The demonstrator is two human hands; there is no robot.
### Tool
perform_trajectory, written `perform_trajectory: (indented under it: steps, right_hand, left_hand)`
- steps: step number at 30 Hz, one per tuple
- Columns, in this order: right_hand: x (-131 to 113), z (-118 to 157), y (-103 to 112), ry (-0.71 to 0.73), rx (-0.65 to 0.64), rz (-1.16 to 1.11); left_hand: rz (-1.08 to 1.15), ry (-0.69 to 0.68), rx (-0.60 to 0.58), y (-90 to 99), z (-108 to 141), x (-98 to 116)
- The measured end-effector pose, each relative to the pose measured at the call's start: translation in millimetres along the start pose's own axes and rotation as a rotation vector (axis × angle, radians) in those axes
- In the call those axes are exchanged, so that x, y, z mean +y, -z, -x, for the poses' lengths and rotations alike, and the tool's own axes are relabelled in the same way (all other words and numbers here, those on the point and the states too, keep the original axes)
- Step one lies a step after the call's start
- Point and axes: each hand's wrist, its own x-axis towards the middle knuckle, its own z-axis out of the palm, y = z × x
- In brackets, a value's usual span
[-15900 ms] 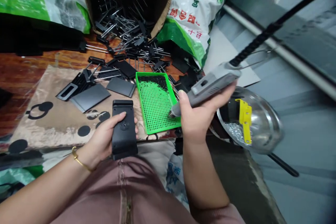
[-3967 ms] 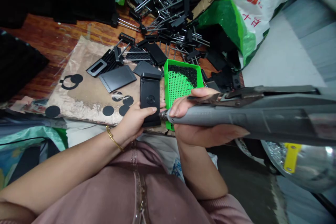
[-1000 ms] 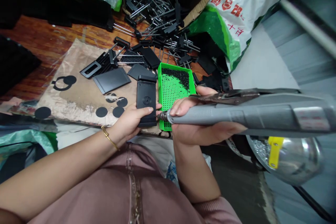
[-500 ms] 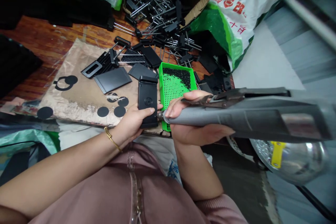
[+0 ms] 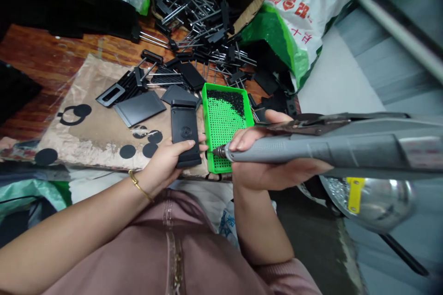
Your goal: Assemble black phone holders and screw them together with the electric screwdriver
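Observation:
My left hand (image 5: pixel 162 161) is shut on a flat black moulded plastic holder (image 5: pixel 185 132), which has a round boss at its centre, with the thumb across its lower part. My right hand (image 5: pixel 258 156) grips a grey rotary tool (image 5: pixel 311 150) crosswise. Its small metal bit (image 5: pixel 219 150) points left, a little apart from the holder's right edge and above the near rim of a green perforated tray (image 5: pixel 221 136). Black granules (image 5: pixel 224 101) lie heaped in the tray's far end.
Behind the hands, a cardboard box (image 5: pixel 252 4) spills black parts with metal rods over a wooden surface (image 5: pixel 34 41) and a brown paper sheet (image 5: pixel 79 147). Printed woven sacks (image 5: pixel 297 9) stand beyond. A steel bowl (image 5: pixel 377 207) with a yellow piece sits at the lower right.
The tool's bit has drawn back rightward from the holder's edge, leaving a small gap. The holder sits slightly differently in my left hand, and the whole view has shifted a little.

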Motion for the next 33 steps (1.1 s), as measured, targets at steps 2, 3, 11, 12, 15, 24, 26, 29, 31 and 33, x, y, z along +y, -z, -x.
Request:
perform_trajectory:
  steps: [2,3,11,12,15,24,26,29,31,33]
  right_hand:
    - [-1.8,-3.6,4.1,0.024,0.053,0.036]
    - [-2.6,-5.2,6.5,0.032,0.075,0.054]
    - [-11.0,-13.9,30.6,-0.029,0.004,0.008]
    - [-12.3,-14.9,32.2,-0.039,-0.019,-0.013]
    - [-16.7,-16.8,34.5,-0.048,-0.108,-0.09]
    - [-25.4,-11.3,52.0,0.103,0.046,0.073]
    - [-23.3,-8.6,56.6,0.096,0.094,0.154]
    - [-17.4,-3.9,60.8,0.071,0.147,0.184]
    - [-12.6,-0.9,62.0,0.061,0.17,0.194]
    - [-7.6,2.0,62.4,0.045,0.194,0.237]
  left_hand:
    - [-0.009,0.005,0.015,-1.2,3.4,4.0]
    - [-0.02,0.019,0.013,-2.0,5.8,6.4]
    - [-0.066,0.222,-0.254,-22.8,22.9,24.5]
    - [-0.07,0.253,-0.291,-26.9,22.3,23.6]
    - [-0.084,0.288,-0.331,-38.6,16.4,15.2]
    - [-0.102,0.164,-0.113,-54.7,6.0,0.5]
    - [-0.103,0.106,-0.072,-53.7,7.5,2.9]
    - [-0.111,0.043,-0.047,-51.3,6.7,6.2]
    - [-0.116,0.001,-0.049,-50.2,3.4,8.2]
    - [-0.118,-0.049,-0.051,-49.2,-0.3,10.6]
